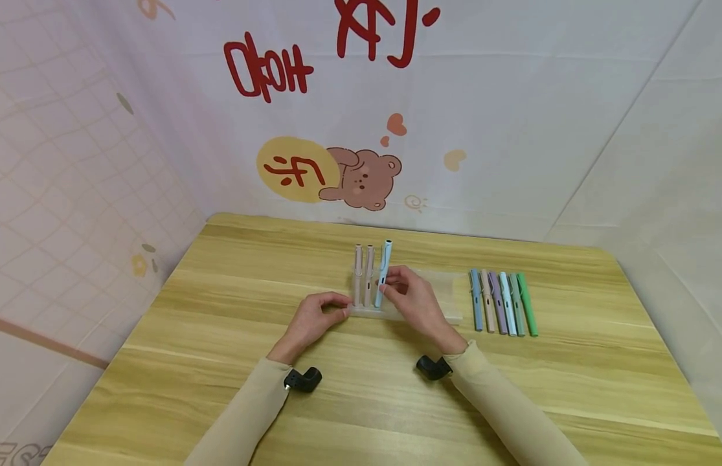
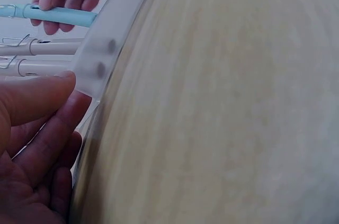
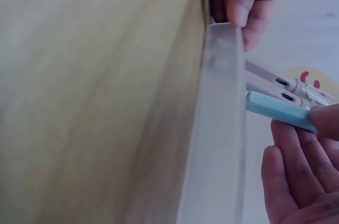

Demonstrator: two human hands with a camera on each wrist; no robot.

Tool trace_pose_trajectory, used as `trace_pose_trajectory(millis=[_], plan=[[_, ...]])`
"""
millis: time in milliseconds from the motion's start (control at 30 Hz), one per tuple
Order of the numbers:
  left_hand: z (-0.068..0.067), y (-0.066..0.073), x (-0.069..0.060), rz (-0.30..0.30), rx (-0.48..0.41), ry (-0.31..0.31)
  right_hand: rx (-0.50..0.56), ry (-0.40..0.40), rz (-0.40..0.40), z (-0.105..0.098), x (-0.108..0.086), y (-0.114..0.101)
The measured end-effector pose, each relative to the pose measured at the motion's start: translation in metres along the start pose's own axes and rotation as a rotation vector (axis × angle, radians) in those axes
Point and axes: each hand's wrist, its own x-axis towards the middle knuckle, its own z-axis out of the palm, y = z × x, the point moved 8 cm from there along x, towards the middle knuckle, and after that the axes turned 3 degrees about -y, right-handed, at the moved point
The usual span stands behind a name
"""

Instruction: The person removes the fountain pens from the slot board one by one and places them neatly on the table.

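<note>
My right hand (image 1: pixel 416 299) pinches a light blue pen (image 1: pixel 384 272) between thumb and fingers, holding it nearly upright with the cap on top. In the right wrist view, the lower end of that pen (image 3: pixel 278 109) is close to the ledge of a clear frosted pen stand (image 3: pixel 217 128); whether they touch I cannot tell. My left hand (image 1: pixel 315 323) grips the stand's left corner, thumb on the ledge and fingers beneath, as the left wrist view shows. Two pinkish-beige pens (image 1: pixel 357 275) stand side by side in the stand, between my hands.
To the right of the stand, several capped pens lie in a row on the wooden table (image 1: pixel 372 401), among them a purple pen (image 1: pixel 498 303) and a green pen (image 1: pixel 528 304). A white printed cloth (image 1: pixel 500 129) hangs behind the table.
</note>
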Motion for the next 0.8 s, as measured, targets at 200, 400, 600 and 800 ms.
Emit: trace_pose_trajectory(millis=[200,400,600,800], plan=[[0.000,0.003,0.000,0.003,0.009,-0.005,0.026,0.029,-0.027,-0.010,-0.002,-0.010],[-0.001,0.001,-0.002,-0.003,0.008,0.004,0.058,0.026,-0.046,-0.018,-0.007,-0.018],[-0.001,-0.001,0.000,0.011,0.019,0.000,0.063,0.051,-0.039,-0.028,-0.014,-0.022],[0.000,-0.002,0.000,0.019,0.016,-0.002,0.064,0.076,-0.036,-0.040,-0.022,-0.024]])
